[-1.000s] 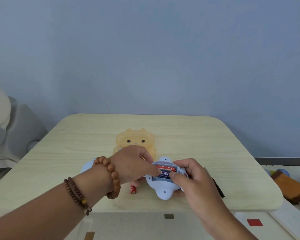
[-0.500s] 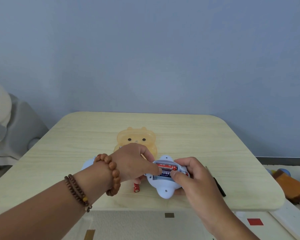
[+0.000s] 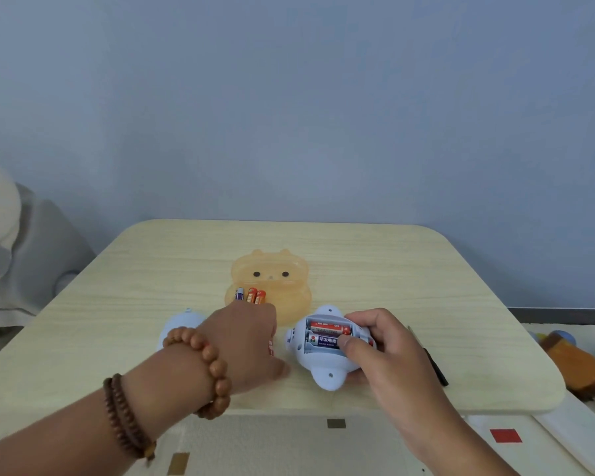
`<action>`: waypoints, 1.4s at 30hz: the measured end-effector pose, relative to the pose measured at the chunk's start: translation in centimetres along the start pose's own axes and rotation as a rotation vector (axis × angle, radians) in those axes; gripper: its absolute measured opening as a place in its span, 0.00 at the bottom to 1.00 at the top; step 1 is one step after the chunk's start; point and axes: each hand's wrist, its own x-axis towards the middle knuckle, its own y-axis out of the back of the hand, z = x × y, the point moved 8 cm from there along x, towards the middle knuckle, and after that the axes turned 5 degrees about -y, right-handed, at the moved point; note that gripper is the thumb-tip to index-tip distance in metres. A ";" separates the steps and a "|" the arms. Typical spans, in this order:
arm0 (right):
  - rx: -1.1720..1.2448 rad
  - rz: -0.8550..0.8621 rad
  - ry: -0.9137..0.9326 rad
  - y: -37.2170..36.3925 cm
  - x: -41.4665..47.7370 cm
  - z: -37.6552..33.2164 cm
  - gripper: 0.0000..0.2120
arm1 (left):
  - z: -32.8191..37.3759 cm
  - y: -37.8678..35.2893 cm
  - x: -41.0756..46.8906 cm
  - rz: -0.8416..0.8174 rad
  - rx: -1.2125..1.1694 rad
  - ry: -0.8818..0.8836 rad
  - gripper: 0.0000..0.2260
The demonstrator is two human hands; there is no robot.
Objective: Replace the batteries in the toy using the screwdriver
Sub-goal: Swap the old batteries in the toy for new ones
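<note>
The light blue toy point(image 3: 325, 371) lies bottom-up near the table's front edge, its battery compartment uncovered. A red battery point(image 3: 328, 328) and a purple battery point(image 3: 322, 340) sit inside. My right hand point(image 3: 385, 352) grips the toy's right side, thumb pressing the purple battery's end. My left hand point(image 3: 244, 341), just left of the toy, is curled palm-down around a small red loose battery point(image 3: 271, 348), which is mostly hidden. The black screwdriver point(image 3: 435, 367) lies on the table right of my right hand, partly covered by it.
An orange translucent animal-shaped tray point(image 3: 282, 293) behind the toy holds three spare batteries point(image 3: 251, 295). A light blue cover piece point(image 3: 181, 324) lies left of my left wrist. Toy blocks point(image 3: 577, 367) sit on the floor at right. A grey plush object point(image 3: 24, 255) is at left.
My left hand left the battery compartment, moved left and closed over the loose red battery on the table. My right hand stays on the toy.
</note>
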 end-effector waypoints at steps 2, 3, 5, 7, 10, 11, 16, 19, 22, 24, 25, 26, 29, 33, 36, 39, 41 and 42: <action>0.009 -0.003 -0.003 0.0 0.0 0.0 0.08 | -0.2 0.0 0.1 0.024 -0.013 -0.005 0.14; 0.017 -0.006 -0.004 0.0 0.0 0.0 0.08 | -0.3 0.0 0.1 0.028 -0.026 -0.013 0.11; 0.031 -0.017 -0.001 -0.1 0.0 0.1 0.07 | -0.7 0.6 0.0 0.061 -0.059 -0.040 0.10; 0.052 -0.028 0.005 -0.1 0.0 0.1 0.06 | -0.7 2.5 -0.2 0.191 -0.115 -0.096 0.10; 0.073 -0.041 0.022 -0.1 0.1 0.0 0.06 | 0.6 5.2 -0.9 0.389 -0.250 -0.242 0.11; 0.077 -0.044 0.022 -0.1 0.1 0.0 0.06 | 1.2 5.6 -1.1 0.410 -0.330 -0.292 0.12; 0.093 -0.065 0.020 -0.2 0.1 -0.1 0.05 | 3.6 5.1 -1.5 0.419 -0.399 -0.487 0.14; 0.088 -0.061 0.027 -0.2 0.1 -0.1 0.05 | 3.5 4.6 -1.1 0.410 -0.360 -0.499 0.15; 0.102 -0.068 0.031 -0.2 0.0 -0.1 0.05 | 3.4 4.4 -1.0 0.392 -0.327 -0.478 0.16; 0.095 -0.068 0.040 -0.2 0.0 -0.1 0.06 | 3.2 4.8 -1.0 0.402 -0.364 -0.457 0.18; 0.087 -0.067 0.043 -0.2 0.0 -0.1 0.06 | 3.1 5.0 -1.1 0.411 -0.387 -0.446 0.17; 0.084 -0.065 0.046 -0.2 0.0 -0.1 0.06 | 3.0 5.2 -1.1 0.417 -0.407 -0.438 0.15; 0.085 -0.066 0.050 -0.2 0.0 -0.1 0.07 | 2.9 5.3 -0.9 0.418 -0.461 -0.429 0.11; 0.085 -0.070 0.064 -0.2 0.0 -0.2 0.06 | 2.7 5.0 -0.7 0.390 -0.580 -0.393 0.12; 0.098 -0.067 0.060 -0.2 0.0 -0.2 0.07 | 2.8 5.0 -0.7 0.377 -0.545 -0.416 0.12; 0.099 -0.063 0.068 -0.1 0.0 -0.1 0.07 | 3.1 4.9 -0.8 0.380 -0.460 -0.449 0.12; 0.093 -0.062 0.075 -0.1 -0.1 -0.2 0.06 | 3.4 4.5 -0.9 0.361 -0.456 -0.457 0.12; 0.088 -0.060 0.079 -0.1 -0.1 -0.2 0.06 | 3.6 4.3 -0.9 0.353 -0.458 -0.456 0.13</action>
